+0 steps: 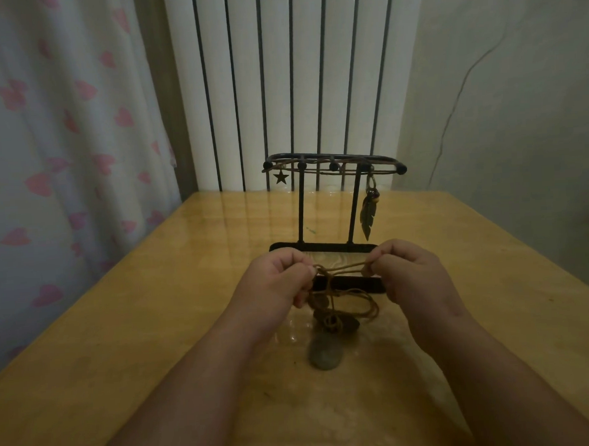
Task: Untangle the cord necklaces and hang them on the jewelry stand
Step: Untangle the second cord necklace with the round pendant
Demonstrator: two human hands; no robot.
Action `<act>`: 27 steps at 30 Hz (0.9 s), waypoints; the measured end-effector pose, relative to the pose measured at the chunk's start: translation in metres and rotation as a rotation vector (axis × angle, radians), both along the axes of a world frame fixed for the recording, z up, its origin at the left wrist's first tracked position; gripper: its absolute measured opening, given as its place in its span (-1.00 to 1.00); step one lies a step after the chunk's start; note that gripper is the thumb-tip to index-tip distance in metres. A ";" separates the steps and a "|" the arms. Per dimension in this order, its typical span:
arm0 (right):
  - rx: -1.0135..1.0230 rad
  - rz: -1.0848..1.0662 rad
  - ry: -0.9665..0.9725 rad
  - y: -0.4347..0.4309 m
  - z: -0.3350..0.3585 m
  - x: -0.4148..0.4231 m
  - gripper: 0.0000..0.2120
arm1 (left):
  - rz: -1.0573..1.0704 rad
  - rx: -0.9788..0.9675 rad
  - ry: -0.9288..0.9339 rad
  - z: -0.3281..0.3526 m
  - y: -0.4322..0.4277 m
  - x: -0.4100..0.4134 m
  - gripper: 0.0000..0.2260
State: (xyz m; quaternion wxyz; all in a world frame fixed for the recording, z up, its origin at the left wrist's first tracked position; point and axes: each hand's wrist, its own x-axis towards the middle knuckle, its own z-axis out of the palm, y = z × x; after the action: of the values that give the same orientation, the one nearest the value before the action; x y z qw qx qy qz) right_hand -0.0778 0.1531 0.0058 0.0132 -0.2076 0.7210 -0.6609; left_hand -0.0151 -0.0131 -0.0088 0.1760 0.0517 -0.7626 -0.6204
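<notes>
A black metal jewelry stand (334,166) rises mid-table on two posts above a flat base. From its top rail hang a star pendant (281,178) at the left and a feather pendant (368,215) at the right. Just in front of the base, my left hand (275,281) and my right hand (408,271) each pinch a brown cord necklace (343,267) stretched between them. Its tangled loops droop onto the table. Dark pendants (335,321) lie beneath the loops, and a grey oval stone pendant (325,356) lies nearest me.
The glossy wooden table (155,332) reaches the white radiator (296,79) at the back. A curtain with pink hearts (59,132) hangs along the left edge. A pale wall stands at the right.
</notes>
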 end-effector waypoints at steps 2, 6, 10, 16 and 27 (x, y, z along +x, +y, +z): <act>0.009 -0.013 -0.021 -0.001 0.001 0.001 -0.87 | -0.010 -0.001 -0.001 0.000 0.000 0.000 -0.66; 0.051 -0.011 0.042 -0.001 0.001 0.004 -0.80 | -0.001 -0.008 -0.001 -0.002 -0.001 -0.001 -0.72; 0.186 0.013 0.275 -0.003 -0.003 0.010 -0.86 | 0.004 -0.048 -0.003 -0.002 0.000 0.000 -0.78; 0.415 0.046 0.320 -0.012 -0.008 0.010 -0.94 | -0.022 -0.032 -0.021 -0.003 -0.002 -0.001 -0.75; 0.219 -0.101 -0.130 -0.005 0.000 0.003 -0.92 | -0.001 0.107 -0.108 -0.003 0.000 -0.004 -0.74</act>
State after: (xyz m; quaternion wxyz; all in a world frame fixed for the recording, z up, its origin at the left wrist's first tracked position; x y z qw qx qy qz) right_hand -0.0750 0.1480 0.0053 0.0493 -0.1251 0.7961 -0.5900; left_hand -0.0196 -0.0128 -0.0116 0.1311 0.0940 -0.7367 -0.6567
